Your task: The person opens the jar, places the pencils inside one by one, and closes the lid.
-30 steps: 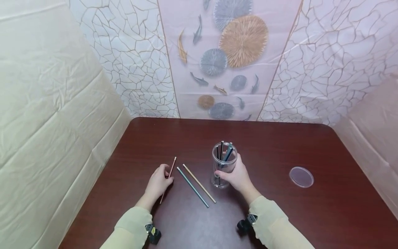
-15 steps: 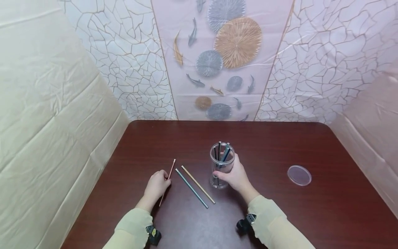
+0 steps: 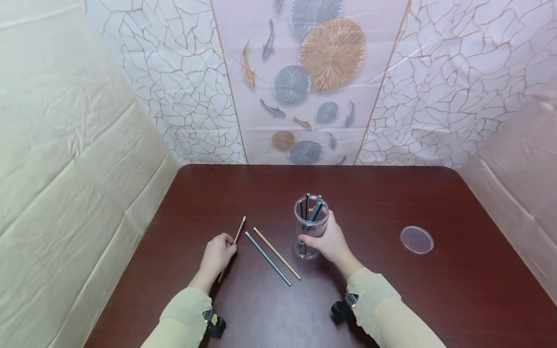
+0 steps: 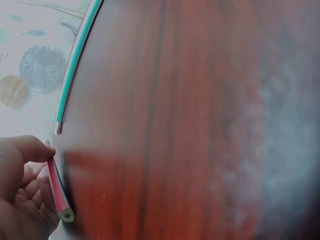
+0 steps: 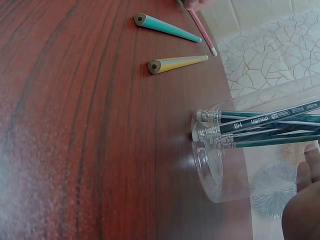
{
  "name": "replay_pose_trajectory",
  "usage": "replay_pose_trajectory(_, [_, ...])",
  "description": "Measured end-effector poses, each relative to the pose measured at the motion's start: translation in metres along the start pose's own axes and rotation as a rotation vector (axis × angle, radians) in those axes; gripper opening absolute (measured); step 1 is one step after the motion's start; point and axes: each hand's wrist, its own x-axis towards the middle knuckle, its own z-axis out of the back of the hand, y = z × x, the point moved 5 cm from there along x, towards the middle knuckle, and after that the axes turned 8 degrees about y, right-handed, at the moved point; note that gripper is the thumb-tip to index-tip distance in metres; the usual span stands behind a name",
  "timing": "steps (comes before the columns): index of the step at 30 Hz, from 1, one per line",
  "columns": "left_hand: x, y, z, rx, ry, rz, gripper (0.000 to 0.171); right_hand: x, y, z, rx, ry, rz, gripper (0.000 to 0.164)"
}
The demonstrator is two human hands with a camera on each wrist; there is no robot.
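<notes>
My left hand (image 3: 219, 253) pinches a pinkish-red pencil (image 3: 240, 229) between thumb and fingers. In the left wrist view the blunt end of that red pencil (image 4: 59, 192) points towards the camera. To its right on the table lie a teal pencil (image 3: 268, 259) and a yellow pencil (image 3: 277, 253), side by side at a slant. My right hand (image 3: 328, 241) grips an upright clear jar (image 3: 304, 249) from its right side. Several dark green and black pencils (image 5: 270, 122) lean inside it, their eraser ends down at the jar's bottom in the right wrist view.
A round clear lid (image 3: 417, 239) lies flat on the dark red-brown table (image 3: 370, 193), to the right of the jar. Beyond the far table edge hangs a patterned cloth (image 3: 200, 96). Pale cloth walls (image 3: 87, 193) close in the left and right sides.
The left fingers have closed more tightly on the red pencil, and its near end has swung slightly left. The right hand and jar stay in place; the head view has shifted a little.
</notes>
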Motion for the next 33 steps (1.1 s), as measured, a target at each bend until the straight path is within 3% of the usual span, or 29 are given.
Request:
replay_pose_trajectory(11, [0.001,-0.007,0.011,-0.166,-0.01,0.08,0.013,-0.001,0.001,0.0,-0.005,-0.011,-0.003,0.081])
replay_pose_trajectory(16, [0.005,-0.023,0.021,-0.353,-0.003,0.092,0.013,-0.001,0.001,0.001,-0.013,-0.01,-0.003,0.081])
replay_pose_trajectory(19, [0.006,-0.036,0.027,-0.483,0.013,0.069,0.013,0.002,-0.008,0.0,-0.017,-0.011,0.001,0.081])
replay_pose_trajectory(23, [0.006,-0.056,0.035,-0.59,0.053,0.002,0.012,0.007,-0.028,-0.002,-0.004,-0.012,0.005,0.083])
replay_pose_trajectory(28, [0.005,-0.078,0.04,-0.656,0.099,-0.066,0.018,0.009,-0.039,-0.002,0.008,-0.022,0.032,0.084])
replay_pose_trajectory(33, [0.004,-0.094,0.046,-0.72,0.111,-0.094,0.028,0.009,-0.04,-0.001,0.002,-0.027,0.062,0.082])
